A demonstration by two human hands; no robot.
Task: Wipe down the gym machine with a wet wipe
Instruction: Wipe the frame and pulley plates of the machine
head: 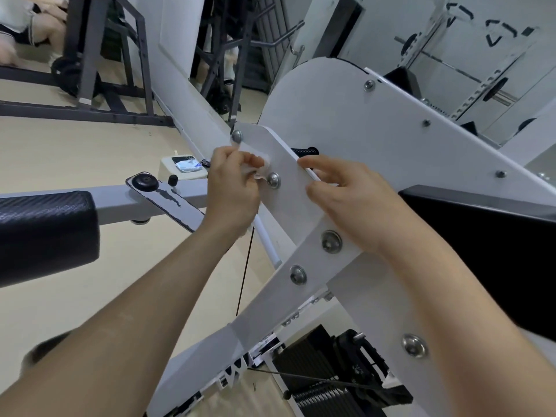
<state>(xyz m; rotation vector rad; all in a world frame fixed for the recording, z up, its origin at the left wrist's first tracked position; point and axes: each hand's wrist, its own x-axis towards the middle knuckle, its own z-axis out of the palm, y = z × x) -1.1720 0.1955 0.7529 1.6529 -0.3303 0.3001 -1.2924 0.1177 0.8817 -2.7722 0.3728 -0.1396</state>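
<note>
A white metal plate [288, 182] of the gym machine, studded with silver bolts, runs diagonally through the middle of the view. My left hand [231, 188] holds a crumpled white wet wipe [260, 167] against the plate's upper end, between two bolts. My right hand [340, 194] grips the plate's right edge, fingers curled over the rim. A larger white cover panel [376, 130] lies behind the plate.
A black padded roller [45, 233] on a grey arm sits at the left. A black seat pad [481, 251] is at the right, a weight stack [319, 368] below. A packet of wipes [188, 166] lies on a small stand. A mirror and another person's legs are behind.
</note>
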